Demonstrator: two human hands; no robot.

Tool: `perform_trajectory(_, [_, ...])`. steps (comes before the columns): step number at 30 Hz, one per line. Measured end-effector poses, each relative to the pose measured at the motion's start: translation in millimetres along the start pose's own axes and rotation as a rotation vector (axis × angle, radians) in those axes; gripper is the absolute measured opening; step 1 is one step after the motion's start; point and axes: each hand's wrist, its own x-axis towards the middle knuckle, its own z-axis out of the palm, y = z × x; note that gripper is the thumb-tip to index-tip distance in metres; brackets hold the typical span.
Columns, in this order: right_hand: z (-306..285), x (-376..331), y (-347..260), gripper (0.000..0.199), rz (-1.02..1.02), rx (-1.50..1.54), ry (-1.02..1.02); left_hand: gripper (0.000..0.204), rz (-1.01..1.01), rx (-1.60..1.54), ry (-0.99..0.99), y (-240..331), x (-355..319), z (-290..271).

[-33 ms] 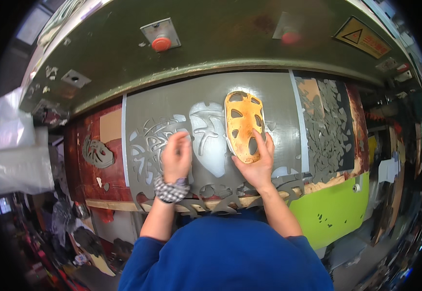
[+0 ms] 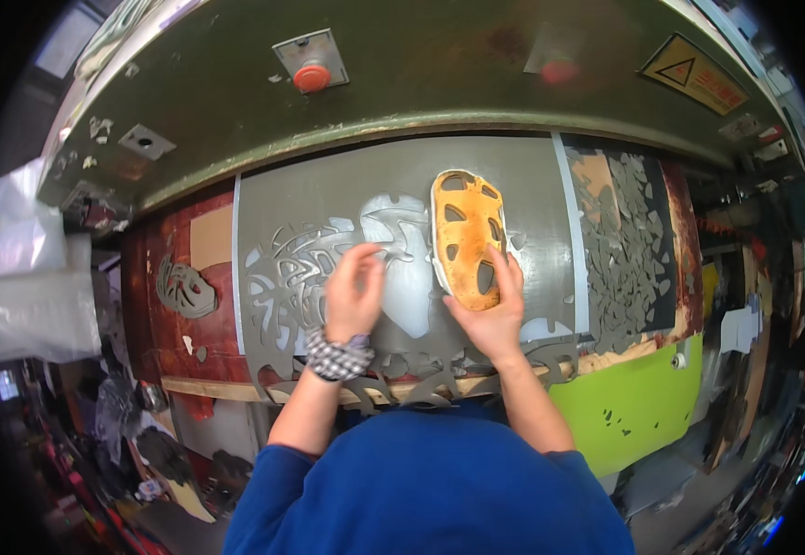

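My right hand (image 2: pixel 495 319) grips the lower right edge of a yellow-orange, sole-shaped cutting die (image 2: pixel 469 222) with several openings and a pale rim. The die stands on a dark grey sheet (image 2: pixel 315 185). To its left, a sole-shaped hole in the sheet shows a pale surface (image 2: pixel 409 301), with thin grey cut strips (image 2: pixel 391 252) across its upper part. Beside that hole hovers my left hand (image 2: pixel 354 294), fingers curled and thumb drawn to the index finger; whether a scrap is between them is too blurred to tell. Farther left, the sheet is a web of cut-outs (image 2: pixel 296 264).
Behind the sheet runs a green machine beam (image 2: pixel 439 74) with red push buttons (image 2: pixel 312 78). Grey cut pieces (image 2: pixel 186 289) are stacked on the red-brown board at left. Small grey scraps (image 2: pixel 625 240) pile up at right. A lime-green panel (image 2: pixel 634 407) sits at front right.
My left hand has moved right and slightly away from me, from the cut-out web toward the sole-shaped hole. My right hand and the die have hardly moved.
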Motion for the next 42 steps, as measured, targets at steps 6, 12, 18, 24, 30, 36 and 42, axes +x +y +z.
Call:
perform_trajectory(6, [-35,16,-12,0.089,0.395,0.938,-0.056,0.033,-0.227,-0.186,-0.262,35,38,62])
perform_trajectory(12, [-38,23,-1,0.082,0.387,1.171,0.027,0.025,-0.378,-0.374,-0.321,10,59,98])
perform_trajectory(18, [-88,18,25,0.069,0.170,1.217,0.175,0.017,-0.296,-0.248,-0.160,-28,50,80])
perform_trajectory(24, [-168,-2,59,0.074,0.228,1.867,0.472,0.016,-0.344,-0.616,-0.154,-11,54,67])
perform_trajectory(30, [-201,-28,100,0.073,0.305,2.340,0.785,0.014,-0.210,-0.894,0.027,44,89,-23])
perform_trajectory(36, [-207,-31,118,0.079,0.336,2.216,0.651,0.018,-0.138,-0.583,0.325,38,116,-113])
perform_trajectory(42, [-200,-39,114,0.088,0.316,2.225,0.687,0.015,-0.520,0.292,0.056,-44,4,-123])
